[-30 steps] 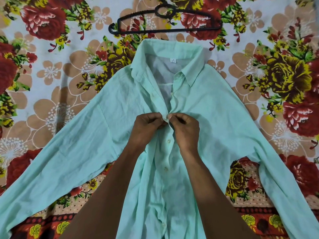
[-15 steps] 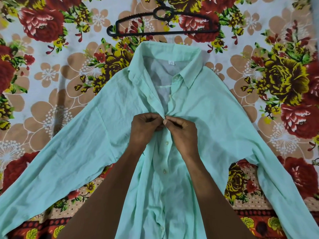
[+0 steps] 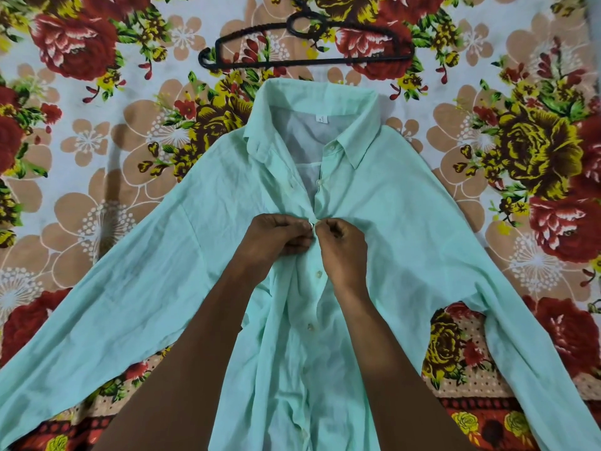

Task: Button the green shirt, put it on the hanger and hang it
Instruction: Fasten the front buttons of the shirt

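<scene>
Now we see the green shirt (image 3: 406, 222) lying flat on the flowery sheet (image 3: 97, 151), sleeves spread wide. Our left hand (image 3: 276, 236) and right hand (image 3: 341, 249) pinch its front edges together mid-chest. Just above the collar lies the black hanger (image 3: 305, 61).

A floral printed bedsheet (image 3: 97, 164) fills the view, patterned with red roses, yellow-brown roses and beige flowers on white ground.

Soft, even, fairly bright light; faint shadows, sharp centre, wide-angle bending at edges.
</scene>
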